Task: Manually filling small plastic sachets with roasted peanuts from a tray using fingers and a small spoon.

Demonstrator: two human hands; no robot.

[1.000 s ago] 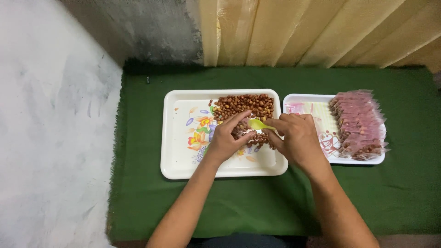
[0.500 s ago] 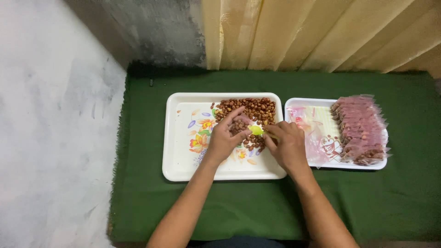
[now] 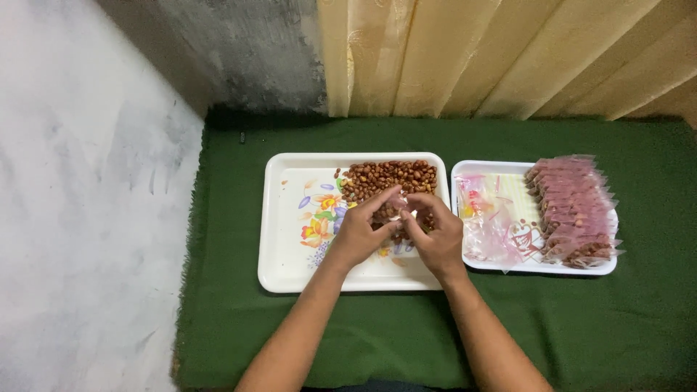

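My left hand [image 3: 358, 234] and my right hand [image 3: 436, 237] meet over a white flowered tray [image 3: 284, 218]. Between their fingertips they pinch a small clear plastic bag [image 3: 394, 206] with peanuts in it. A heap of brown peanuts [image 3: 390, 176] lies in the tray's far right part, just beyond my fingers. The yellow-green spoon seen earlier is out of sight.
A second white tray [image 3: 534, 267] to the right holds a stack of filled pinkish packets [image 3: 575, 209] and loose empty clear bags [image 3: 491, 226]. Both trays rest on a green cloth [image 3: 581, 327]. A grey wall stands at the left and a beige curtain [image 3: 472, 58] behind.
My right hand moved left from the tray's edge to meet my left hand. The yellow-green spoon it held is no longer visible. Both hands now pinch the small bag.
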